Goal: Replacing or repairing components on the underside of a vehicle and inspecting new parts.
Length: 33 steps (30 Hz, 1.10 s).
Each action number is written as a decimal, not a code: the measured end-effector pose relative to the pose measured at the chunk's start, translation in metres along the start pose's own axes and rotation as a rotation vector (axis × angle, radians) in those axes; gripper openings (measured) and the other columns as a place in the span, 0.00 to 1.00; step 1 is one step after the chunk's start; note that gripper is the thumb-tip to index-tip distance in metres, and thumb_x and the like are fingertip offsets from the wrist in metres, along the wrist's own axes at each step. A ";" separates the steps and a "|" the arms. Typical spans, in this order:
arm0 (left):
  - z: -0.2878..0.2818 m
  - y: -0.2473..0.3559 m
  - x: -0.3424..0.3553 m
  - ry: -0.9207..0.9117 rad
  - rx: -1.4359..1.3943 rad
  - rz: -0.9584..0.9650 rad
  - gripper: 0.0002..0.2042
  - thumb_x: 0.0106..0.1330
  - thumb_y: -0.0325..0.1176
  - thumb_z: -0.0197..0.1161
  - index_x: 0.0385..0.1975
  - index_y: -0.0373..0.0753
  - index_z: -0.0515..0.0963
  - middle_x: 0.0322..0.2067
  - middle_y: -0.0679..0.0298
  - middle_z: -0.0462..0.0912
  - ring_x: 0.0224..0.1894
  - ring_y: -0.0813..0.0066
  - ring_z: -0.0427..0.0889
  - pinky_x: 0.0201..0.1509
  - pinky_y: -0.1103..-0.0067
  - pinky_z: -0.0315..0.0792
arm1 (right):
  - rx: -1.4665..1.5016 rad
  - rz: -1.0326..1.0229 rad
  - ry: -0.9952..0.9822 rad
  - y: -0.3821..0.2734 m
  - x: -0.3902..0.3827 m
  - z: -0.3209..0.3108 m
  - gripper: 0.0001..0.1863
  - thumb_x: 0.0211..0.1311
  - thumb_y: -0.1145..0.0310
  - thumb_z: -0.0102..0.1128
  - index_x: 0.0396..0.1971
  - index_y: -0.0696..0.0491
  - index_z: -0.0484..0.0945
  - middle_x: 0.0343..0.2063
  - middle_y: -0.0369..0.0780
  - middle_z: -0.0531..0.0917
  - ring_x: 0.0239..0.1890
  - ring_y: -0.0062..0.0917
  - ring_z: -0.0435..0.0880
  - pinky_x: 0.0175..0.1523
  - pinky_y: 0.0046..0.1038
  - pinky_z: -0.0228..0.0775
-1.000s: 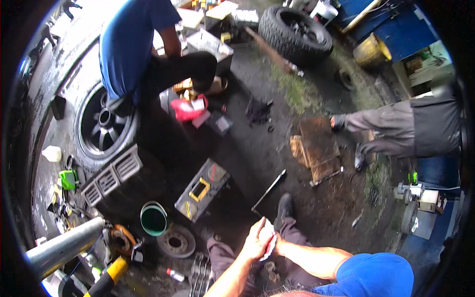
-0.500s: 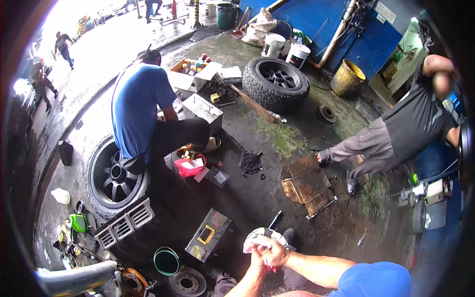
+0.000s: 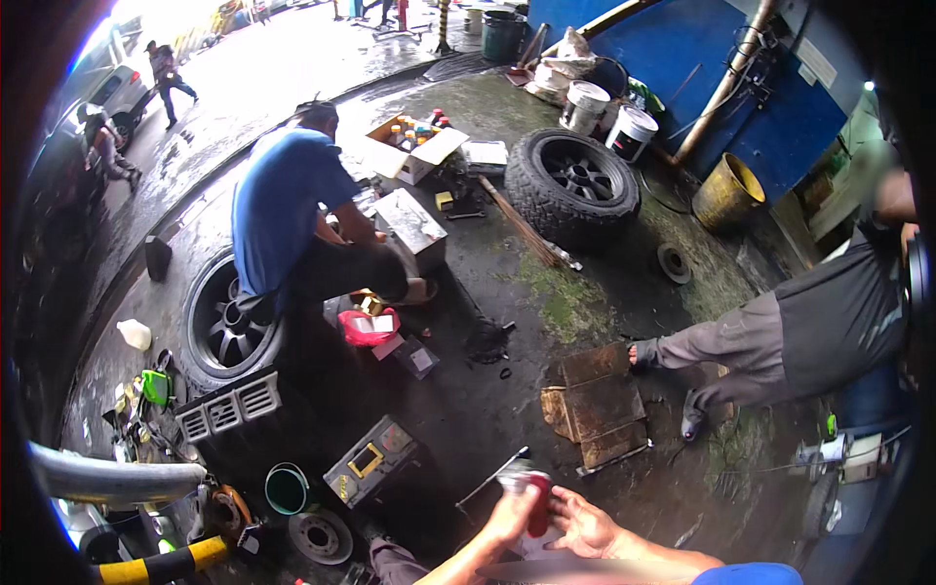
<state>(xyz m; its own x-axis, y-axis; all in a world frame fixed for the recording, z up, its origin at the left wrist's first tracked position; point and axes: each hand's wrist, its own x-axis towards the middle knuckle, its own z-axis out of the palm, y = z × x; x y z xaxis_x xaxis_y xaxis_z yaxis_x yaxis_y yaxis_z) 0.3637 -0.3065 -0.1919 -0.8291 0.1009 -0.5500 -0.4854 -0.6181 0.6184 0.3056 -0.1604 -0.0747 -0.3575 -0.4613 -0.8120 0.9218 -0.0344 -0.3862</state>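
Note:
My left hand (image 3: 511, 517) grips a small red object with a blurred silvery end (image 3: 537, 502); its exact kind cannot be made out. Close beside it on the right is my right hand (image 3: 585, 526), palm turned toward the object, fingers bent and apart; whether its fingertips touch it is unclear. Below and between the hands shows part of a whitish cloth (image 3: 538, 548). A long thin metal tool (image 3: 490, 480) lies on the floor just beyond my hands.
A grey toolbox (image 3: 370, 460), a green bucket (image 3: 287, 489) and a brake disc (image 3: 320, 536) stand at left. Flattened cardboard (image 3: 597, 405) lies ahead. One person in blue (image 3: 283, 210) sits on a wheel; another (image 3: 829, 322) stands at right. A large tire (image 3: 572, 185) lies farther off.
My hands, pressed together around a whitish cloth before, have come apart. The red object now shows in my left hand, and my right hand has opened beside it. The whole view has shifted.

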 end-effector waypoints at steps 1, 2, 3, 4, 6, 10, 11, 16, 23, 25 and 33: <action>0.026 0.001 0.000 -0.240 0.164 -0.047 0.22 0.70 0.46 0.54 0.57 0.39 0.67 0.34 0.67 0.78 0.34 0.78 0.77 0.39 0.77 0.74 | 0.202 0.057 -0.060 0.004 0.006 -0.026 0.25 0.70 0.50 0.45 0.60 0.47 0.66 0.55 0.42 0.73 0.55 0.39 0.73 0.54 0.53 0.66; 0.063 0.046 -0.010 -0.485 0.265 -0.203 0.27 0.69 0.47 0.56 0.62 0.40 0.62 0.34 0.67 0.78 0.35 0.79 0.76 0.41 0.78 0.74 | 0.130 0.035 0.006 0.009 0.015 -0.057 0.20 0.70 0.54 0.44 0.55 0.49 0.69 0.50 0.43 0.76 0.50 0.38 0.76 0.52 0.51 0.68; 0.082 0.061 -0.006 -0.466 0.454 -0.276 0.27 0.68 0.44 0.58 0.63 0.41 0.60 0.34 0.68 0.77 0.36 0.80 0.75 0.41 0.78 0.73 | 0.055 0.016 0.077 0.016 0.014 -0.073 0.17 0.69 0.58 0.43 0.50 0.50 0.73 0.46 0.44 0.78 0.46 0.36 0.78 0.50 0.49 0.71; 0.092 0.046 -0.002 -0.370 0.268 -0.070 0.25 0.68 0.42 0.59 0.61 0.40 0.63 0.32 0.68 0.77 0.35 0.80 0.75 0.40 0.78 0.73 | 0.099 0.001 0.184 0.012 0.013 -0.063 0.14 0.68 0.61 0.43 0.45 0.51 0.75 0.40 0.43 0.79 0.40 0.34 0.79 0.47 0.44 0.72; 0.094 0.006 0.019 -0.064 0.247 0.207 0.16 0.68 0.39 0.59 0.49 0.37 0.73 0.27 0.68 0.77 0.30 0.80 0.74 0.35 0.77 0.73 | 0.003 -0.195 0.269 -0.011 0.019 -0.040 0.14 0.67 0.64 0.42 0.37 0.52 0.78 0.32 0.40 0.80 0.32 0.30 0.80 0.42 0.36 0.74; 0.162 0.057 0.053 0.182 0.286 0.200 0.15 0.71 0.41 0.53 0.33 0.34 0.77 0.21 0.69 0.76 0.22 0.78 0.72 0.23 0.79 0.65 | -0.581 -0.876 0.377 -0.035 0.036 -0.073 0.09 0.66 0.69 0.46 0.29 0.55 0.75 0.24 0.41 0.80 0.27 0.26 0.79 0.33 0.34 0.71; 0.143 0.043 0.070 0.187 0.375 0.076 0.18 0.72 0.44 0.49 0.36 0.34 0.77 0.25 0.66 0.78 0.26 0.76 0.75 0.28 0.78 0.70 | -0.845 -0.899 0.472 -0.045 0.039 -0.082 0.07 0.65 0.70 0.48 0.28 0.55 0.74 0.23 0.44 0.80 0.25 0.30 0.80 0.30 0.35 0.70; 0.074 0.016 0.158 -0.130 0.236 0.034 0.22 0.74 0.50 0.45 0.45 0.35 0.74 0.34 0.66 0.80 0.36 0.78 0.76 0.41 0.79 0.71 | -1.228 -1.084 0.311 -0.117 0.017 -0.091 0.09 0.54 0.74 0.59 0.33 0.57 0.70 0.31 0.47 0.77 0.31 0.45 0.80 0.31 0.38 0.71; 0.152 0.112 0.158 -0.487 0.246 0.037 0.15 0.70 0.42 0.53 0.43 0.35 0.75 0.26 0.67 0.77 0.26 0.77 0.75 0.31 0.81 0.69 | -0.169 -0.527 0.333 -0.143 0.004 -0.076 0.25 0.67 0.55 0.55 0.61 0.48 0.67 0.44 0.39 0.77 0.46 0.26 0.77 0.43 0.29 0.74; 0.148 0.122 0.167 -0.691 0.222 -0.090 0.12 0.70 0.38 0.54 0.42 0.35 0.75 0.22 0.68 0.76 0.23 0.78 0.74 0.26 0.83 0.69 | 0.351 -0.245 -0.214 -0.155 0.019 -0.075 0.22 0.68 0.51 0.51 0.58 0.43 0.68 0.39 0.35 0.79 0.38 0.22 0.78 0.37 0.26 0.74; 0.184 0.099 0.185 -0.598 0.209 -0.303 0.16 0.73 0.43 0.51 0.45 0.36 0.76 0.27 0.72 0.76 0.22 0.86 0.67 0.22 0.87 0.59 | -0.589 -1.149 1.211 -0.139 0.043 -0.072 0.12 0.68 0.64 0.49 0.37 0.58 0.76 0.26 0.50 0.81 0.28 0.38 0.83 0.33 0.37 0.70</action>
<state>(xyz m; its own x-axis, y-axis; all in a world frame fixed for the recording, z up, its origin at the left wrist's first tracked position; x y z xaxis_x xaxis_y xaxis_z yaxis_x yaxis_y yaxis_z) 0.1108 -0.2058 -0.1294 -0.6306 0.6932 -0.3491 -0.7124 -0.3385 0.6148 0.1515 -0.1113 -0.0880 -0.8763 0.4266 0.2239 0.0754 0.5803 -0.8109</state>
